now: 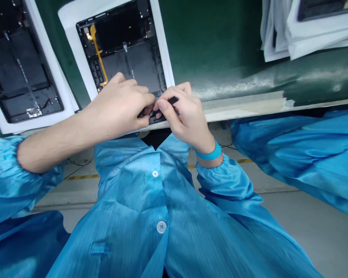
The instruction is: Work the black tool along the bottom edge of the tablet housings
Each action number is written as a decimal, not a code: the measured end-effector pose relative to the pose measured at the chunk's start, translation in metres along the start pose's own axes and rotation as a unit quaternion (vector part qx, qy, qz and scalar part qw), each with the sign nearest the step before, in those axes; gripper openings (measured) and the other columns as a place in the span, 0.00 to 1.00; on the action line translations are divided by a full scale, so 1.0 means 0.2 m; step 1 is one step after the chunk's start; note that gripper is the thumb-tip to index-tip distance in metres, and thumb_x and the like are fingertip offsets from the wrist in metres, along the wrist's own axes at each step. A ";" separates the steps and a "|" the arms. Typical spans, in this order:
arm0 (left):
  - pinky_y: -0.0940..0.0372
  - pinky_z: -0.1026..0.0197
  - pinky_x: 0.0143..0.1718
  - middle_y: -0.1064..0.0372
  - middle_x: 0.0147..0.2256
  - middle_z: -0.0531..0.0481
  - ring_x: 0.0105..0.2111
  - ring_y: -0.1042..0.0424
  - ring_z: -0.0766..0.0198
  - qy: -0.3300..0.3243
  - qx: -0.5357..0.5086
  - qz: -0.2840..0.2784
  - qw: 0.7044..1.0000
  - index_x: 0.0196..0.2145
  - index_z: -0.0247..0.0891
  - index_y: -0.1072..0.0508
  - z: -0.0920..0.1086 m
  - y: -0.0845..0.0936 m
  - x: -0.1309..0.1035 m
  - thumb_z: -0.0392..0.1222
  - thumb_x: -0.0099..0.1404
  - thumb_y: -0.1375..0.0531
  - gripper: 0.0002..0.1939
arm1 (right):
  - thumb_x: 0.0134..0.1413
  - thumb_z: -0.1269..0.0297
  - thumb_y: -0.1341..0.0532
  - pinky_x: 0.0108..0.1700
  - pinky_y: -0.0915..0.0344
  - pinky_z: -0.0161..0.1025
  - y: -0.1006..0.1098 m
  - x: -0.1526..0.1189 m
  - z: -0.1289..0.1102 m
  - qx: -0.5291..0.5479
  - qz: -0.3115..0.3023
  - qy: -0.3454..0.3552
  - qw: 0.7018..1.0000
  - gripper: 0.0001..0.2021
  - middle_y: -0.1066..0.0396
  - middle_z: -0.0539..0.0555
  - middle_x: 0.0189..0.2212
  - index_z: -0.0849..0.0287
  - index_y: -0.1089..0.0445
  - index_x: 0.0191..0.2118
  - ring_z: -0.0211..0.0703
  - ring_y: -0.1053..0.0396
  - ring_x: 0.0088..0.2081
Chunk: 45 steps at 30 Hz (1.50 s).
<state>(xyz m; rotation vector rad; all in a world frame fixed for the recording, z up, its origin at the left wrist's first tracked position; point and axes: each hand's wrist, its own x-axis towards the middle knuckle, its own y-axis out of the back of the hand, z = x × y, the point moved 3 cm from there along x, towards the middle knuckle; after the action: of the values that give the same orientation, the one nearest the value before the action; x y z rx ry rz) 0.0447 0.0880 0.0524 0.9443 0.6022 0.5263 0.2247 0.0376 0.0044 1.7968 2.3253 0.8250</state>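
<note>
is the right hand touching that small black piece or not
Touching. The head view shows the small black piece poking out of the curled grasp of the right hand, with no gap between it and the skin.

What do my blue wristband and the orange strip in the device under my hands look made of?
Orange strip: probably smooth plastic film, given its flat, ribbon-like look. Blue wristband: matte rubber or fabric, perhaps; its even color leaves that open.

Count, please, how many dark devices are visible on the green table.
3: the middle device, the left device and the upper right device, cut by the picture edge. Others may be hidden among the white sheets.
</note>
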 end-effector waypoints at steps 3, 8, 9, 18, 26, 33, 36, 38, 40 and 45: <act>0.39 0.38 0.58 0.29 0.26 0.48 0.40 0.21 0.47 0.026 0.024 -0.009 0.999 0.31 0.44 0.23 0.02 0.00 0.01 0.42 0.67 0.38 0.06 | 0.83 0.42 0.53 0.61 0.27 0.63 0.01 0.00 0.00 -0.002 0.007 0.003 1.000 0.24 0.23 0.53 0.34 0.48 0.28 0.40 0.54 0.23 0.45; 0.39 0.38 0.56 0.33 0.23 0.55 0.27 0.36 0.62 0.045 0.055 -0.040 0.997 0.31 0.42 0.26 0.05 0.02 0.03 0.40 0.70 0.40 0.08 | 0.83 0.42 0.54 0.61 0.27 0.64 0.02 0.00 0.00 0.003 0.018 -0.010 1.000 0.25 0.23 0.53 0.33 0.48 0.29 0.40 0.54 0.23 0.44; 0.39 0.38 0.56 0.34 0.23 0.56 0.25 0.39 0.64 0.056 0.053 -0.053 0.996 0.31 0.41 0.27 0.05 0.02 0.04 0.39 0.70 0.40 0.08 | 0.83 0.42 0.54 0.61 0.27 0.64 0.02 0.00 0.00 0.001 0.018 -0.012 1.000 0.25 0.23 0.53 0.33 0.48 0.29 0.40 0.54 0.23 0.44; 0.40 0.36 0.54 0.39 0.18 0.57 0.24 0.34 0.59 0.053 0.029 -0.060 0.996 0.28 0.44 0.28 0.00 0.01 0.05 0.43 0.68 0.37 0.10 | 0.84 0.42 0.55 0.59 0.27 0.61 0.01 0.01 0.01 -0.016 0.005 0.018 1.000 0.25 0.24 0.53 0.34 0.49 0.30 0.41 0.52 0.24 0.42; 0.33 0.46 0.46 0.39 0.16 0.58 0.19 0.41 0.65 -0.048 -0.022 -0.009 0.999 0.28 0.44 0.29 -0.06 0.01 0.04 0.43 0.68 0.38 0.09 | 0.84 0.41 0.56 0.59 0.29 0.60 0.00 0.01 0.02 -0.018 -0.005 0.027 0.999 0.25 0.25 0.53 0.35 0.49 0.31 0.41 0.52 0.24 0.42; 0.32 0.45 0.48 0.39 0.16 0.56 0.22 0.33 0.60 -0.050 -0.014 -0.021 0.998 0.29 0.45 0.25 -0.07 0.00 0.07 0.47 0.70 0.37 0.11 | 0.82 0.37 0.56 0.60 0.29 0.63 -0.01 0.01 0.03 -0.014 -0.012 0.022 1.000 0.28 0.24 0.54 0.35 0.49 0.29 0.41 0.53 0.24 0.43; 0.32 0.44 0.48 0.38 0.17 0.55 0.24 0.31 0.59 -0.050 -0.011 0.003 0.999 0.28 0.45 0.25 -0.07 -0.02 0.07 0.47 0.68 0.36 0.10 | 0.80 0.34 0.54 0.61 0.30 0.64 0.00 0.01 0.03 0.001 -0.009 0.014 1.000 0.29 0.24 0.53 0.34 0.49 0.29 0.40 0.53 0.24 0.42; 0.33 0.41 0.51 0.38 0.17 0.55 0.25 0.31 0.58 -0.037 0.002 0.024 0.999 0.28 0.44 0.26 -0.05 -0.03 0.06 0.46 0.69 0.36 0.11 | 0.79 0.32 0.53 0.61 0.30 0.64 0.00 0.01 0.03 0.007 -0.007 0.010 1.000 0.29 0.25 0.53 0.33 0.49 0.29 0.40 0.54 0.25 0.41; 0.34 0.37 0.55 0.35 0.20 0.53 0.28 0.28 0.56 -0.013 0.021 0.044 0.999 0.31 0.44 0.24 -0.02 -0.04 0.01 0.44 0.71 0.38 0.10 | 0.79 0.32 0.52 0.61 0.31 0.64 0.00 0.02 0.03 0.008 -0.008 0.013 1.000 0.28 0.25 0.53 0.33 0.48 0.29 0.39 0.54 0.25 0.41; 0.34 0.31 0.58 0.20 0.45 0.41 0.48 0.22 0.43 -0.014 0.100 0.134 0.986 0.52 0.44 0.19 0.04 -0.12 -0.22 0.41 0.79 0.43 0.12 | 0.80 0.36 0.52 0.63 0.34 0.66 0.00 0.03 0.04 -0.005 -0.012 0.014 1.000 0.26 0.24 0.53 0.33 0.48 0.29 0.39 0.54 0.26 0.39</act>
<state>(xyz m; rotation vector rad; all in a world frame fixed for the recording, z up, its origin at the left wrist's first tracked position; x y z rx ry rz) 0.0213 0.0425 0.0459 1.2308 0.5122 0.6997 0.2262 0.0466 -0.0012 1.7623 2.3506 0.8612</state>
